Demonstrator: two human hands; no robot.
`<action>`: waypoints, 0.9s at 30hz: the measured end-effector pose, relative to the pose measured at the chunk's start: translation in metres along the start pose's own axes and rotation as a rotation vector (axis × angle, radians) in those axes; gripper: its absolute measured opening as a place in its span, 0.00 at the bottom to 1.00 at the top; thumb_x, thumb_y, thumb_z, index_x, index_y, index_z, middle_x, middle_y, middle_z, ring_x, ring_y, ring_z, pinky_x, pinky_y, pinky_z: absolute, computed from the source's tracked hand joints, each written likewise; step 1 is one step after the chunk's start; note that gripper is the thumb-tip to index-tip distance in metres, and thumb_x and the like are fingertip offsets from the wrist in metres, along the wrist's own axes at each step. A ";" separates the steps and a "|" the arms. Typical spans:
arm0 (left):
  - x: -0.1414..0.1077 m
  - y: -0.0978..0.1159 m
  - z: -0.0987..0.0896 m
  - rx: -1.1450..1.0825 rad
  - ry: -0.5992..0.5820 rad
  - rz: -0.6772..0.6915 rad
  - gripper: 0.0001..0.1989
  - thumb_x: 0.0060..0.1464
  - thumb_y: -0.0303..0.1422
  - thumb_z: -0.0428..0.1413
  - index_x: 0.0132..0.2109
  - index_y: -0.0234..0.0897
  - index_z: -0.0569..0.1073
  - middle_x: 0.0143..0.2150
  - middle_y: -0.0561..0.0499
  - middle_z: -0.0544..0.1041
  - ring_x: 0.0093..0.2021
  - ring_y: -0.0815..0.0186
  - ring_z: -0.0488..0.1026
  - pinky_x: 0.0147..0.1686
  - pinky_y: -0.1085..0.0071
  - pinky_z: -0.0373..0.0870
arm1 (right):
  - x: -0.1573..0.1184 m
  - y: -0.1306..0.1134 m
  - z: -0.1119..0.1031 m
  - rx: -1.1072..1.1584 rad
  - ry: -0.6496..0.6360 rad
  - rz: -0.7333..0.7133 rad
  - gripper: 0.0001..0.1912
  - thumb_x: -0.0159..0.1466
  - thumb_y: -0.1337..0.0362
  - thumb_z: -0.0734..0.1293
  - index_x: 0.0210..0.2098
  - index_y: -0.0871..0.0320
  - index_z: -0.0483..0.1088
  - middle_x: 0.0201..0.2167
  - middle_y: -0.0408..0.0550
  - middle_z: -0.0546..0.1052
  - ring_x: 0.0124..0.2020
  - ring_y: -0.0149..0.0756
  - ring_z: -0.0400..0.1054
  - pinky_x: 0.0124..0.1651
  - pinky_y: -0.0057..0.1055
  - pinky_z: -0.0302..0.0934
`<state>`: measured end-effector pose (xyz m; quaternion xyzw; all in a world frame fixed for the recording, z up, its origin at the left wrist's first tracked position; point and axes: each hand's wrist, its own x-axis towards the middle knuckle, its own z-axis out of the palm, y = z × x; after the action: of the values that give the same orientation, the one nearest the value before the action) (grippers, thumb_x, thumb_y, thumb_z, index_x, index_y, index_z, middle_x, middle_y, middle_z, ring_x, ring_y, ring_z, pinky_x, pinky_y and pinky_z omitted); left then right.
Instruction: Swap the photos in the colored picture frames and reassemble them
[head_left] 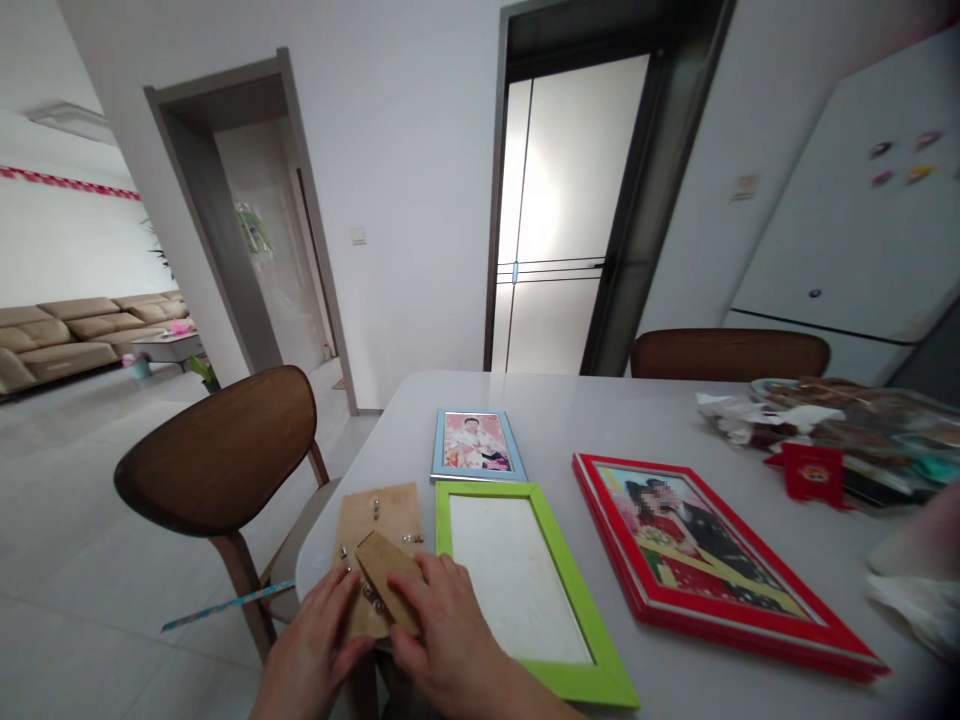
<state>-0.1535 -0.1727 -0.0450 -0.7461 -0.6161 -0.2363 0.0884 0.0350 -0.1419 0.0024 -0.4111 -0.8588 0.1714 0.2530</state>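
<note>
A brown picture-frame backing board (401, 505) with several small metal clips lies at the table's near left corner. On it sits a tapered brown stand leg (379, 560). My left hand (315, 635) is closed on the board's left side, fingers on top and thumb at its lower edge. My right hand (454, 630) holds the stand leg, its fingers and thumb curled against the leg's right side. Right beside them lies a green photo frame (559, 560) with a white inside; my right forearm passes over its lower part.
Behind the green frame lies a blue-framed photo (476, 443). A thick red photo frame (697, 540) is to the right. Plastic bags, tissues and a red packet (814, 475) crowd the table's (555, 410) right end. Wooden chairs (225, 450) stand at the left and back.
</note>
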 end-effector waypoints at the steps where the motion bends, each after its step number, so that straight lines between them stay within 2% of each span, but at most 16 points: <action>1: 0.003 0.005 -0.002 0.003 0.037 0.024 0.22 0.45 0.34 0.55 0.50 0.39 0.63 0.51 0.43 0.68 0.50 0.60 0.66 0.45 0.63 0.66 | -0.002 0.001 -0.007 0.018 0.023 -0.010 0.21 0.50 0.64 0.62 0.45 0.54 0.64 0.46 0.52 0.64 0.44 0.43 0.57 0.46 0.41 0.51; 4: 0.013 0.031 -0.009 -0.013 0.122 0.092 0.23 0.49 0.35 0.52 0.53 0.38 0.59 0.54 0.41 0.64 0.54 0.59 0.60 0.48 0.62 0.64 | -0.013 0.010 -0.035 0.029 0.079 -0.023 0.21 0.50 0.64 0.62 0.45 0.56 0.65 0.48 0.54 0.63 0.46 0.45 0.56 0.49 0.44 0.50; 6: 0.019 0.053 -0.008 -0.054 0.125 0.138 0.24 0.49 0.33 0.52 0.54 0.38 0.58 0.55 0.41 0.63 0.55 0.58 0.59 0.49 0.62 0.62 | -0.026 0.025 -0.052 0.036 0.121 0.010 0.21 0.49 0.63 0.62 0.44 0.55 0.67 0.48 0.53 0.65 0.47 0.46 0.57 0.50 0.44 0.51; 10: 0.028 0.093 0.007 -0.128 0.026 0.233 0.26 0.47 0.31 0.54 0.54 0.34 0.58 0.54 0.38 0.63 0.54 0.57 0.59 0.49 0.63 0.64 | -0.055 0.061 -0.073 0.053 0.174 0.161 0.19 0.48 0.60 0.63 0.41 0.50 0.69 0.45 0.51 0.69 0.47 0.46 0.60 0.49 0.44 0.54; 13: 0.033 0.110 0.018 -0.180 -0.054 0.233 0.25 0.45 0.29 0.54 0.52 0.32 0.60 0.53 0.37 0.65 0.53 0.56 0.61 0.47 0.63 0.65 | -0.071 0.080 -0.079 0.070 0.174 0.243 0.18 0.47 0.59 0.64 0.39 0.49 0.71 0.43 0.50 0.71 0.45 0.46 0.62 0.47 0.44 0.56; 17: 0.040 0.117 0.024 -0.232 -0.146 0.186 0.21 0.45 0.27 0.52 0.49 0.33 0.65 0.50 0.39 0.69 0.49 0.57 0.66 0.46 0.60 0.67 | -0.078 0.091 -0.075 0.021 0.147 0.259 0.18 0.48 0.60 0.64 0.39 0.50 0.71 0.42 0.50 0.72 0.44 0.46 0.63 0.48 0.44 0.55; 21: 0.045 0.118 0.022 -0.203 -0.211 0.170 0.17 0.47 0.26 0.50 0.46 0.33 0.67 0.50 0.40 0.69 0.50 0.55 0.65 0.47 0.53 0.64 | -0.079 0.103 -0.059 -0.085 0.132 0.221 0.19 0.49 0.61 0.63 0.42 0.52 0.69 0.44 0.50 0.70 0.46 0.45 0.61 0.50 0.45 0.52; 24: 0.043 0.118 0.020 -0.211 -0.249 0.179 0.16 0.49 0.30 0.49 0.46 0.33 0.67 0.51 0.39 0.67 0.52 0.54 0.62 0.47 0.51 0.62 | -0.082 0.108 -0.051 -0.140 0.123 0.183 0.20 0.50 0.63 0.62 0.43 0.53 0.68 0.46 0.51 0.69 0.47 0.45 0.59 0.50 0.44 0.51; 27: 0.038 0.117 0.020 -0.256 -0.288 0.229 0.19 0.49 0.36 0.51 0.48 0.34 0.65 0.53 0.39 0.66 0.54 0.53 0.60 0.48 0.48 0.59 | -0.080 0.109 -0.053 -0.154 0.108 0.153 0.18 0.52 0.63 0.60 0.43 0.53 0.68 0.47 0.50 0.67 0.48 0.44 0.58 0.50 0.43 0.51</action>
<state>-0.0316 -0.1569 -0.0259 -0.8425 -0.4984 -0.1920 -0.0699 0.1759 -0.1352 -0.0329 -0.5023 -0.8206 0.1014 0.2529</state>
